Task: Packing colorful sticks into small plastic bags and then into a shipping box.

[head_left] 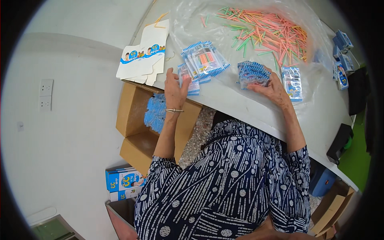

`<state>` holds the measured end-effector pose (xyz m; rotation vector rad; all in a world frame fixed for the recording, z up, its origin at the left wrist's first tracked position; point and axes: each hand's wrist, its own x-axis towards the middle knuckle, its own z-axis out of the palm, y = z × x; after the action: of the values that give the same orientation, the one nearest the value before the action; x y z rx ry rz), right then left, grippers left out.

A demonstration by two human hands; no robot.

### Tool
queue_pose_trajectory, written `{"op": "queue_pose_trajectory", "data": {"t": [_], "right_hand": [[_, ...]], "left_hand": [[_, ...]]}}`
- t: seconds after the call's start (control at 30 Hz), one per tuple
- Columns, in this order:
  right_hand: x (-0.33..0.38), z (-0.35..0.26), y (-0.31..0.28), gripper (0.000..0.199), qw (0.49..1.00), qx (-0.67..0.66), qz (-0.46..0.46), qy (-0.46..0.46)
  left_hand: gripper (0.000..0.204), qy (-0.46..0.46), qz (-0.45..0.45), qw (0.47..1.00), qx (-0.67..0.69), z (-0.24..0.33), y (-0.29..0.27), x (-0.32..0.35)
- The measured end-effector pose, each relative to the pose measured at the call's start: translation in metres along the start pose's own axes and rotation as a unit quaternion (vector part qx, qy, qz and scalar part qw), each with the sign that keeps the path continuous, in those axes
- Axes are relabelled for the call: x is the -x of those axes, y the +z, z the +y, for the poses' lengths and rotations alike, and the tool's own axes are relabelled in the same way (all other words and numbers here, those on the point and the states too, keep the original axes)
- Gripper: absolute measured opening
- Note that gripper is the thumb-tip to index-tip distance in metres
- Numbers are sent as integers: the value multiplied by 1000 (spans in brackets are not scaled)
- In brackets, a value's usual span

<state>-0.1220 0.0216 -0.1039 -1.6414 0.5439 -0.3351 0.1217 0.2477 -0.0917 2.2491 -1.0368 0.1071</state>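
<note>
A bunch of small blue-and-white packets (253, 73) stands gathered in my right hand (276, 90), thumb in front and fingers behind, above the white table. My left hand (175, 89) is at the table's near edge with its thumb and fingers apart. Just beside its thumb lie packets (194, 88) with clear windows and blue-striped ends. Behind these, a fanned pile of similar packets (206, 60) shows pink and orange sticks inside. One more packet (292, 84) rests flat to the right of my right hand.
Loose pink, green and orange sticks (276, 32) spread over clear plastic sheeting (188, 20). Printed cards (144, 58) are stacked at the left corner. Below stands an open cardboard box (130, 108) with blue packets (155, 112). Small packs (342, 76) and a tape dispenser (340, 144) are rightward.
</note>
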Motion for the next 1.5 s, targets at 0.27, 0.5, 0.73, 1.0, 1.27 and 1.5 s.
{"op": "queue_pose_trajectory", "data": {"t": [0.27, 0.5, 0.73, 1.0, 1.27, 1.5], "right_hand": [[-1, -10, 9, 71, 999, 24, -17, -42], [6, -41, 19, 58, 994, -44, -100, -18], [12, -53, 28, 59, 978, -114, -163, -67], [22, -36, 25, 71, 982, -127, -142, -5], [14, -36, 32, 74, 972, -195, -98, -88], [11, -15, 32, 88, 992, -49, -54, -101]], "left_hand": [[45, -229, -125, 901, 346, -33, -7, -13], [27, -226, 30, 815, 533, -7, -34, 7], [21, -79, -43, 870, 484, 81, -33, 23], [9, -62, -71, 880, 465, 113, 38, 44], [15, -88, -90, 781, 611, 104, 55, 38], [37, -15, -150, 857, 493, 108, 56, 50]]}}
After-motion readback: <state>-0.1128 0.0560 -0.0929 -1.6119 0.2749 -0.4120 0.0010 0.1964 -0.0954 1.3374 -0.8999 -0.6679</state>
